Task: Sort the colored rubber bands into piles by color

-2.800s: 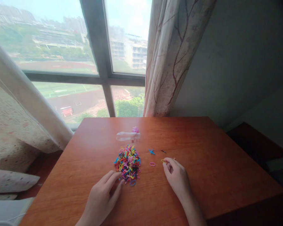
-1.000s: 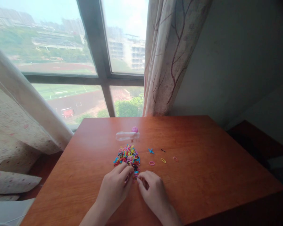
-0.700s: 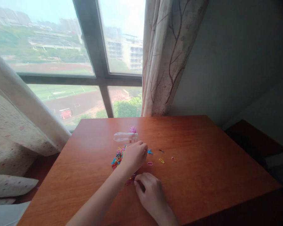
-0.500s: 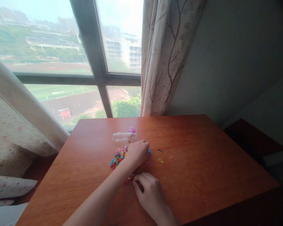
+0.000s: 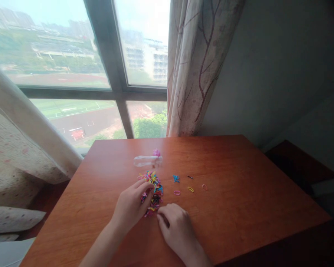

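Observation:
A heap of small multicoloured elastic bands (image 5: 158, 191) lies on the wooden table (image 5: 233, 222). My left hand (image 5: 132, 202) is over the heap's left side, thumb and fingertips drawn together among the bands; what is between them is hidden. At the heap's near right edge rests my right hand (image 5: 176, 224), fingers curled and thumb against them, and I cannot make out anything inside. Right of the heap are a small cluster of blue bands (image 5: 176, 178), a black band (image 5: 190, 177), a pink band (image 5: 177, 193), a yellow band (image 5: 190, 189) and an orange band (image 5: 205, 187).
Behind the heap a clear plastic bottle-shaped container (image 5: 146, 161) lies on its side, with a purple piece (image 5: 156, 152) beside it. A window (image 5: 139, 96) and patterned curtains (image 5: 195, 66) stand beyond the table's far edge.
My left hand has moved back left from the blue cluster to the heap, uncovering the blue bands. The right hand stays almost where it was.

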